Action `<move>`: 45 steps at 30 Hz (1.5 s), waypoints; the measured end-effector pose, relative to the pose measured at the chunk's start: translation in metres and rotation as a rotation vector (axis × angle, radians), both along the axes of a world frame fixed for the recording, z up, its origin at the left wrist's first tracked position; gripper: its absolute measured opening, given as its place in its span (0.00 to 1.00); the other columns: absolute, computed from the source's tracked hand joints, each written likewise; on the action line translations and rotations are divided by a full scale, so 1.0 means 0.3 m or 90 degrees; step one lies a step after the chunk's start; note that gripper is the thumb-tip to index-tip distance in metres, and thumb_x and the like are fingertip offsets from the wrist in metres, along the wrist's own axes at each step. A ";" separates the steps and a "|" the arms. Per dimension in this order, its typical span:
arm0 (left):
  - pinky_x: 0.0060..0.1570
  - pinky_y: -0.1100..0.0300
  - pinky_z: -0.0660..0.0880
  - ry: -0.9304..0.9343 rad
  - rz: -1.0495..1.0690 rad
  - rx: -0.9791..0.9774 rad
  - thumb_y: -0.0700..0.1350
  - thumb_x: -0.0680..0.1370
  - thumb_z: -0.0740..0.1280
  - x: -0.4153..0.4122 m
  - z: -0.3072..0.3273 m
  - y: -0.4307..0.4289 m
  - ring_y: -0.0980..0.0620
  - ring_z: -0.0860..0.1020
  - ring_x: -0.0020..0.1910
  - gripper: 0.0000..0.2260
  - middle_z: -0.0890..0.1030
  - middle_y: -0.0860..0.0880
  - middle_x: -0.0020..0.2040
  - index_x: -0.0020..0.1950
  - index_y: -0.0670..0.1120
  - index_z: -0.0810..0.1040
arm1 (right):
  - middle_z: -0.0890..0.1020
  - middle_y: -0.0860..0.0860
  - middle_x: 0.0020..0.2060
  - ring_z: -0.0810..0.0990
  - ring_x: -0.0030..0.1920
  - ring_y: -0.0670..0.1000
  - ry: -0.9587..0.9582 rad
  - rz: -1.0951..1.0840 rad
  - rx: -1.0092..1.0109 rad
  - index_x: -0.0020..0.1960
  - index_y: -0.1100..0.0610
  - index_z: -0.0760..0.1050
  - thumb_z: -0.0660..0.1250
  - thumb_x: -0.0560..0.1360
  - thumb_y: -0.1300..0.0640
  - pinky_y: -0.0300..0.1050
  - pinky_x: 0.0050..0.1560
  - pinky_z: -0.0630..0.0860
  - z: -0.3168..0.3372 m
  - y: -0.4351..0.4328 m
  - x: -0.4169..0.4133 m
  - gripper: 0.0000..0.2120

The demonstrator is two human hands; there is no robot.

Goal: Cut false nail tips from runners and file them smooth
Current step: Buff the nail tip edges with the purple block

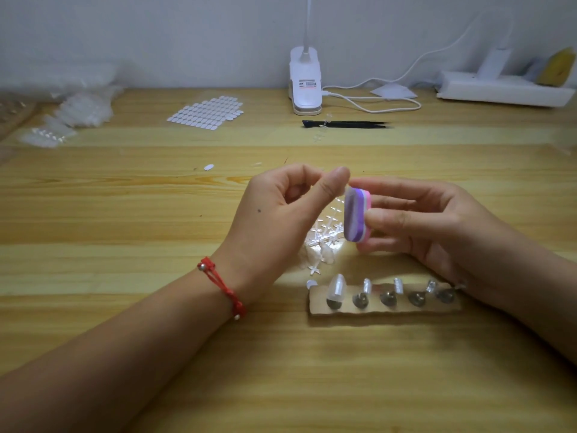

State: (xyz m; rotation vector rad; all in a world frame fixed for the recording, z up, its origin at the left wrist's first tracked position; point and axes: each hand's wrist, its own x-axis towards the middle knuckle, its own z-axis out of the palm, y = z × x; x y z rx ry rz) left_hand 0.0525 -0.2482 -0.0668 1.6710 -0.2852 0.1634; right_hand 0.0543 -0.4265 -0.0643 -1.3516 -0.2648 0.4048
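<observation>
The wooden tabletop (pixel 109 214) carries everything. Stock sits along its far edge, out of the working space: clear bags of tips (pixel 78 110) toward the far-left corner, a sheet of pale oval tabs (pixel 206 112) beside them, and a white clip lamp (pixel 305 79) at mid-edge with black tweezers (pixel 346 124) lying just in front of it.

Both hands are raised over the middle of the tabletop, close together. The right hand (pixel 431 223) curls round a purple-and-pink buffer block (pixel 356 214), thumb on one face and fingers behind, holding it upright so a narrow edge faces the left hand (pixel 281 220).

Toward the near edge a cardboard strip (pixel 384 310) holds a row of small stands — probably for parking finished tips. Just beyond it lies a pile of clear runners (pixel 321 242).

The left thumb and forefinger pinch a false nail tip (pixel 346 189) against the block's top corner. It is mostly hidden, so this looks like the filing step.
</observation>
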 end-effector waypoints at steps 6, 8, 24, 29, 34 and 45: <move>0.23 0.73 0.59 0.006 -0.019 0.001 0.47 0.75 0.68 -0.002 0.000 -0.001 0.61 0.61 0.20 0.09 0.64 0.58 0.21 0.36 0.46 0.78 | 0.85 0.58 0.48 0.85 0.45 0.52 0.006 -0.022 0.010 0.54 0.57 0.83 0.73 0.60 0.59 0.40 0.42 0.81 -0.002 -0.001 0.000 0.21; 0.23 0.74 0.58 0.005 -0.009 -0.002 0.46 0.76 0.67 -0.001 0.000 0.000 0.61 0.62 0.19 0.10 0.65 0.59 0.20 0.35 0.47 0.77 | 0.85 0.58 0.48 0.85 0.45 0.52 0.005 0.000 -0.010 0.54 0.55 0.84 0.74 0.61 0.59 0.41 0.43 0.81 0.001 0.001 -0.002 0.21; 0.22 0.72 0.58 0.037 -0.027 0.006 0.48 0.76 0.67 -0.002 0.002 -0.001 0.60 0.60 0.20 0.10 0.63 0.58 0.20 0.35 0.48 0.78 | 0.86 0.57 0.48 0.85 0.44 0.50 0.014 -0.005 0.005 0.54 0.55 0.84 0.73 0.63 0.60 0.39 0.42 0.81 -0.002 -0.004 0.002 0.19; 0.22 0.71 0.59 0.034 -0.035 0.010 0.47 0.76 0.66 -0.004 0.006 -0.001 0.61 0.60 0.21 0.10 0.64 0.58 0.20 0.35 0.47 0.77 | 0.86 0.58 0.47 0.85 0.44 0.51 0.016 -0.026 0.014 0.54 0.57 0.83 0.73 0.62 0.60 0.39 0.41 0.81 -0.004 -0.001 0.003 0.20; 0.22 0.73 0.58 0.040 -0.021 -0.014 0.45 0.77 0.66 -0.004 0.008 -0.003 0.61 0.60 0.19 0.11 0.65 0.58 0.18 0.35 0.47 0.76 | 0.86 0.57 0.47 0.85 0.45 0.51 0.002 0.012 -0.011 0.54 0.55 0.83 0.73 0.62 0.59 0.40 0.43 0.81 -0.002 0.000 0.002 0.20; 0.22 0.71 0.58 0.033 -0.045 0.023 0.46 0.77 0.66 -0.005 0.004 -0.001 0.60 0.60 0.20 0.11 0.64 0.57 0.20 0.35 0.45 0.77 | 0.86 0.56 0.43 0.85 0.41 0.49 0.016 -0.027 0.045 0.52 0.57 0.84 0.72 0.64 0.61 0.38 0.42 0.81 -0.008 -0.006 0.009 0.16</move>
